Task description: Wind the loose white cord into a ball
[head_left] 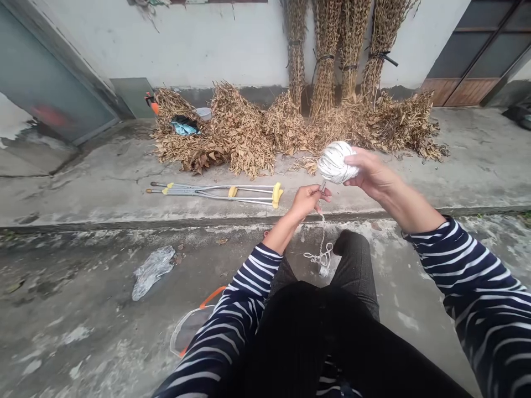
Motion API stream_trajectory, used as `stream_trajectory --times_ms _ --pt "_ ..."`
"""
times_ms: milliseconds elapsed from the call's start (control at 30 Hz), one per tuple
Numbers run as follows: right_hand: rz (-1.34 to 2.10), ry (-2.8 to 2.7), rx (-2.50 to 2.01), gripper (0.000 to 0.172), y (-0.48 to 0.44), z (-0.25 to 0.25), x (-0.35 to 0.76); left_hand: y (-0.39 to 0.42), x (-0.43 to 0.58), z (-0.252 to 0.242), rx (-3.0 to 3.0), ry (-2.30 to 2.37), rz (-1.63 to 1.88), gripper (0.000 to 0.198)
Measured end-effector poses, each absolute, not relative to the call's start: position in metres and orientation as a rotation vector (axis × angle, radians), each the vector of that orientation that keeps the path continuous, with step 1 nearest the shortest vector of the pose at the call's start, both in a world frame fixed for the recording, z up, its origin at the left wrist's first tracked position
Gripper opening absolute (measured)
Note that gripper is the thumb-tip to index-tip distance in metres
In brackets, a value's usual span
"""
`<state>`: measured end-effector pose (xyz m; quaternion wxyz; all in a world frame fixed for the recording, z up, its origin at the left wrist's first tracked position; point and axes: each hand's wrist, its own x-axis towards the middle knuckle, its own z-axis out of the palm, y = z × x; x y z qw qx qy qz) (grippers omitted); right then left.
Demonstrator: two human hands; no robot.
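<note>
Across 9 to 3 o'clock runs the step edge (124, 224); beyond, ledge (91, 193) spreads back to the wall (228, 52), w/ both hands above it. Ball of white cord (334, 164) at 2–3 o'clock, R hand (369, 172) wrapped round it; L hand (307, 200) narrow, pinching a thin grey piece (323, 186) just under. Loose cord (324, 258) hangs to a tangle at 4, btwn the legs (359, 271). Surface = grey concrete; crutches (215, 192) lie at 9, dried stalks (244, 132) heaped at 12, tied bundles (326, 61) upright vs. wall at 1. White basin (203, 113) at 10–11, contents can't tell; crumpled clear bag (153, 272) at 8; orange-trimmed clear item (186, 323) at 7, part hidden by L sleeve (244, 298).
</note>
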<state>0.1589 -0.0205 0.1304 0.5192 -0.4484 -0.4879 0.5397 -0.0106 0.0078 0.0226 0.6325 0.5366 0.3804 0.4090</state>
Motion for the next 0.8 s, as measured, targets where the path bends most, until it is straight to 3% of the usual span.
stream_trajectory --times_ms 167,400,667,800 --pt "1.019 -1.16 -1.218 0.05 -0.008 0.116 0.164 -0.01 -0.009 0.019 1.15 0.775 0.864 0.014" --pt "0.36 -1.628 -1.278 0.065 -0.003 0.096 0.171 -0.021 -0.014 0.012 1.13 0.703 0.779 0.014" --pt "-0.019 -1.973 -1.18 0.07 0.0 0.077 0.177 -0.007 -0.034 0.004 1.072 0.632 0.61 0.017" --pt "0.063 -1.893 -1.047 0.074 0.001 0.08 0.174 -0.001 -0.038 -0.004 0.991 0.609 0.478 0.02"
